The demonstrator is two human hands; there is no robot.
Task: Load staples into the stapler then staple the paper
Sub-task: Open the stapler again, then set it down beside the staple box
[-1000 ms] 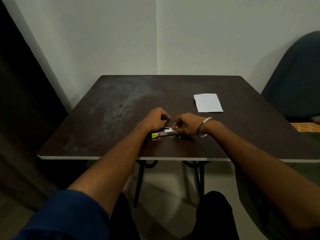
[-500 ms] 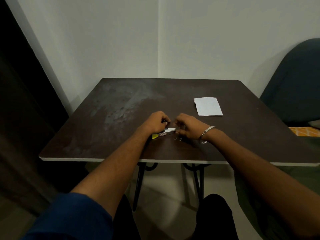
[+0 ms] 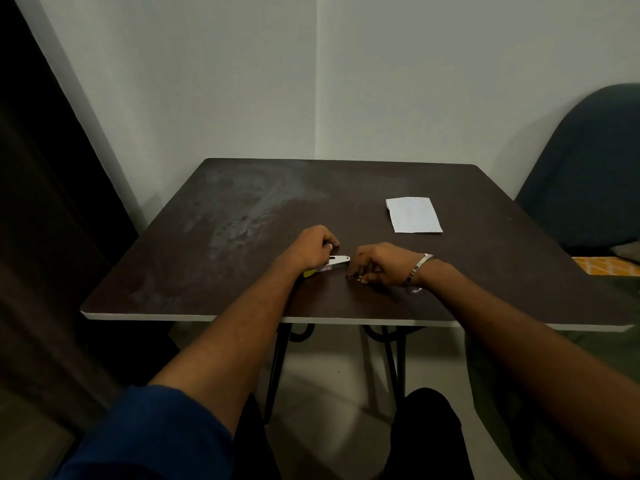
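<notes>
A small silver stapler [image 3: 333, 264] with a yellow rear end lies on the dark table [image 3: 242, 237] near its front edge. My left hand [image 3: 311, 249] grips it from the left. Just right of the stapler's tip, my right hand [image 3: 375, 263] has its fingertips pinched down on small staples [image 3: 355, 278] lying on the tabletop; they are tiny and hard to make out. A folded white paper [image 3: 414, 215] lies flat farther back on the right, apart from both hands.
The table stands in a room corner, with walls behind it. A dark blue chair back [image 3: 588, 168] rises at the right, with an orange patterned cloth [image 3: 606, 266] beside the table edge. A dark curtain [image 3: 41, 237] hangs at the left.
My right hand has drawn back from the stapler's tip and down to the staples on the table. My left hand stays on the stapler, whose front end now shows.
</notes>
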